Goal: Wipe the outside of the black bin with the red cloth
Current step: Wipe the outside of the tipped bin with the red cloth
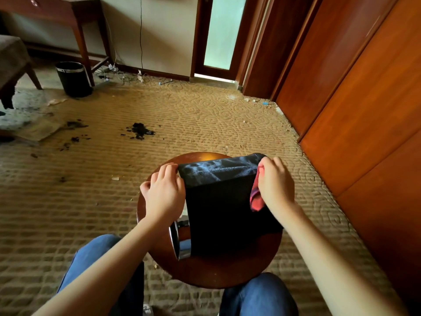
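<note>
A black bin [223,206] lies on its side on a round wooden stool [218,270], its dusty base pointing away from me and its chrome rim toward my knees. My left hand [164,190] grips the bin's far left edge with curled fingers. My right hand [275,181] presses the red cloth [256,197] against the bin's upper right side, fingers curled round the cloth. Most of the cloth is hidden under that hand; a fold hangs below it.
A second black bin [73,78] stands by a wooden desk leg at the far left. Dark debris [140,131] and scraps litter the patterned carpet. Wooden wardrobe doors [364,110] line the right side. A padded chair [11,62] sits far left.
</note>
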A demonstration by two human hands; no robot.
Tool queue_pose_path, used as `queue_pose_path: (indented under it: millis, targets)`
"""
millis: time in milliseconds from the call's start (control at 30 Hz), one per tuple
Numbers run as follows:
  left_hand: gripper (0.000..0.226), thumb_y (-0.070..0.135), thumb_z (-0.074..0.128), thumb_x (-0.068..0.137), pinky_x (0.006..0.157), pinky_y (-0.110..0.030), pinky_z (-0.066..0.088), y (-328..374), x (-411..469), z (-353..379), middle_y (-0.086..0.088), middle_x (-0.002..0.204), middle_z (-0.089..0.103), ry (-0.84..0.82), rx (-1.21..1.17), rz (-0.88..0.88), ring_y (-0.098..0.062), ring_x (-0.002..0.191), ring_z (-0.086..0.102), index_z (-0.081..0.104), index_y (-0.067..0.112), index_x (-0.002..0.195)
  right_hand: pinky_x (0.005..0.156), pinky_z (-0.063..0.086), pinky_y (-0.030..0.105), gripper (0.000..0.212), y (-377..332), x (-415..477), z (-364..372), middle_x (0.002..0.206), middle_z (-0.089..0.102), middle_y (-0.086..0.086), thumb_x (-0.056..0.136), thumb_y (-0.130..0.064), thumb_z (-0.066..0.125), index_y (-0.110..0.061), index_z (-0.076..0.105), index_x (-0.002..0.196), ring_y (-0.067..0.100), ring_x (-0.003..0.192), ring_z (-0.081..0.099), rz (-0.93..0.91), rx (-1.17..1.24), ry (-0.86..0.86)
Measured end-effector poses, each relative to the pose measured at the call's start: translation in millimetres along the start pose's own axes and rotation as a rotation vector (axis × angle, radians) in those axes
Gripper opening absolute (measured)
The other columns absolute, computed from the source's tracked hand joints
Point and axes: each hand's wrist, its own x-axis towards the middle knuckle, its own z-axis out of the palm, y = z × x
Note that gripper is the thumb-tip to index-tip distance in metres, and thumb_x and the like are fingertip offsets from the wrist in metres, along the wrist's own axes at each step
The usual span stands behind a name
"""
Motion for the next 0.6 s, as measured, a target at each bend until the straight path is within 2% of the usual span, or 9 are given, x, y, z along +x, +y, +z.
queue_pose_path:
  millis: [100,200,300,433,533,600]
  targets:
    - [0.035,0.022,0.035,0.097,0.102,-0.043,0.022,0,0,0,0.002,0.137,0.049,-0.002,-0.015,0.003,-0.021,0.125,0.042,0.049,0.019,0.129,0.052,0.046,0.035,0.004,-4,-53,-3,0.082,0.056,0.011,0.085,-0.006,0.061,-0.007,0.061,0.082,0.035,0.069,0.060,-0.082,0.049,0.104]
    - [0.045,0.031,0.026,0.093,0.102,-0.043,0.022,0,-9,1,0.003,0.137,0.049,0.015,-0.015,0.039,-0.020,0.124,0.043,0.050,0.019,0.129,0.048,0.045,0.034,0.005,-2,-74,-7,0.079,0.056,0.008,0.083,-0.006,0.064,-0.010,0.061,0.080,0.032,0.064,0.060,-0.094,0.079,0.102]
    - [0.054,0.035,0.023,0.087,0.102,-0.044,0.022,0,-15,0,0.004,0.138,0.048,0.028,-0.004,0.059,-0.020,0.123,0.044,0.050,0.018,0.130,0.051,0.040,0.032,0.004,2,-53,-8,0.084,0.056,0.009,0.088,-0.007,0.059,-0.009,0.060,0.085,0.033,0.071,0.059,-0.097,0.008,0.062]
    - [0.056,0.037,0.021,0.087,0.101,-0.043,0.022,-1,-22,-1,0.002,0.139,0.049,0.028,0.036,0.092,-0.020,0.123,0.045,0.050,0.018,0.131,0.066,0.039,0.036,0.017,9,8,-8,0.106,0.053,0.009,0.093,-0.008,0.043,-0.013,0.057,0.101,0.034,0.093,0.056,0.042,-0.089,-0.056]
    - [0.058,0.037,0.020,0.086,0.102,-0.044,0.022,-1,-23,-2,0.002,0.140,0.049,0.023,0.053,0.095,-0.020,0.125,0.045,0.049,0.018,0.132,0.070,0.040,0.036,0.017,8,25,-8,0.110,0.053,0.010,0.092,-0.007,0.044,-0.013,0.058,0.100,0.034,0.097,0.055,0.148,-0.045,-0.095]
    - [0.055,0.035,0.022,0.087,0.103,-0.043,0.022,-2,-19,-2,0.002,0.140,0.049,0.021,0.059,0.089,-0.020,0.125,0.045,0.049,0.018,0.132,0.072,0.042,0.038,0.012,4,13,-4,0.108,0.054,0.010,0.093,-0.010,0.047,-0.012,0.058,0.098,0.033,0.097,0.056,0.179,0.032,-0.043]
